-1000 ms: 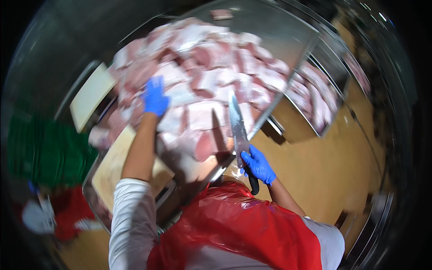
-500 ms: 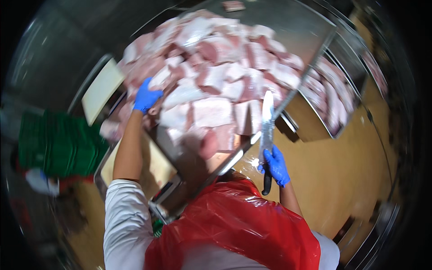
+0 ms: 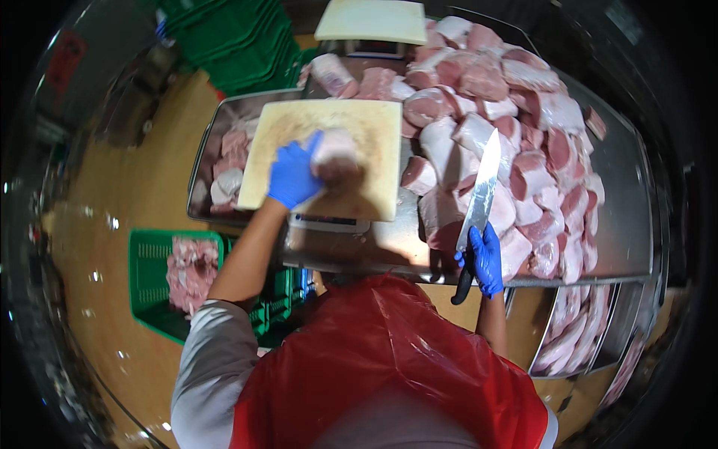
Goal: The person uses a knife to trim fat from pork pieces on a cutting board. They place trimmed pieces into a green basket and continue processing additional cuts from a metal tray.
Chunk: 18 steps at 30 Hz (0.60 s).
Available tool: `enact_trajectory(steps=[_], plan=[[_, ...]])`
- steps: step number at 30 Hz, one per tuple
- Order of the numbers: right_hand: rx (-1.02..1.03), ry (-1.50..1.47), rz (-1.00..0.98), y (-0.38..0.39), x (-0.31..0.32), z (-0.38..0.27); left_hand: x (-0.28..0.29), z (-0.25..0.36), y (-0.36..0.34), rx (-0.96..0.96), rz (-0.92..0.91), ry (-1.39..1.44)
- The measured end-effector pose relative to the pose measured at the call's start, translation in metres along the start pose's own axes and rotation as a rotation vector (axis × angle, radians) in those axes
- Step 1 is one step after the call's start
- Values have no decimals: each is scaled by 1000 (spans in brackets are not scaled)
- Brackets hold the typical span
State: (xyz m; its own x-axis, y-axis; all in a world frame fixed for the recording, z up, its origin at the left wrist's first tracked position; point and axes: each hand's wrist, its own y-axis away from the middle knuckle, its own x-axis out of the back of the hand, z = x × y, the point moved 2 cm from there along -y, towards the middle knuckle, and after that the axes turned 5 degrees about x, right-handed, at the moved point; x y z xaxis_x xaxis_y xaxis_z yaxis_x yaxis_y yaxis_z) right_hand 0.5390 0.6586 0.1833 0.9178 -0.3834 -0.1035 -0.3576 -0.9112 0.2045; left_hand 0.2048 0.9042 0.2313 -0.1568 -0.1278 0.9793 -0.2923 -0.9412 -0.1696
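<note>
On the cream cutting board (image 3: 269,127), my blue-gloved left hand (image 3: 294,173) grips a pale piece of raw meat (image 3: 334,147) by its left side; motion smears the piece a little. My right hand (image 3: 485,260), also gloved in blue, is closed round the black handle of a long knife (image 3: 485,179). The blade points up and away, over the near part of a big heap of raw meat pieces (image 3: 516,153). Between the heap and my left hand lies the right edge of the board.
The board rests over a scale (image 3: 329,224) on a steel table (image 3: 351,247). A metal tray of meat (image 3: 230,161) is at its left, and a green crate of trimmings (image 3: 194,273) stands lower. Stacked green crates (image 3: 232,45) and another white board (image 3: 370,20) are at the back.
My view has swung left. My left hand has gone from the heap onto the cutting board with a piece of meat. The knife stays in my right hand, now over the heap's near edge.
</note>
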Motion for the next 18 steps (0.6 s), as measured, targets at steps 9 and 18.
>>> enact_trajectory(steps=[9,18], plan=[[12,119,-218,-39,-105,-44,-7,-83,163,248,311,775],[507,89,-178,-44,-186,-140,13,-175,169,595,638,1134]])
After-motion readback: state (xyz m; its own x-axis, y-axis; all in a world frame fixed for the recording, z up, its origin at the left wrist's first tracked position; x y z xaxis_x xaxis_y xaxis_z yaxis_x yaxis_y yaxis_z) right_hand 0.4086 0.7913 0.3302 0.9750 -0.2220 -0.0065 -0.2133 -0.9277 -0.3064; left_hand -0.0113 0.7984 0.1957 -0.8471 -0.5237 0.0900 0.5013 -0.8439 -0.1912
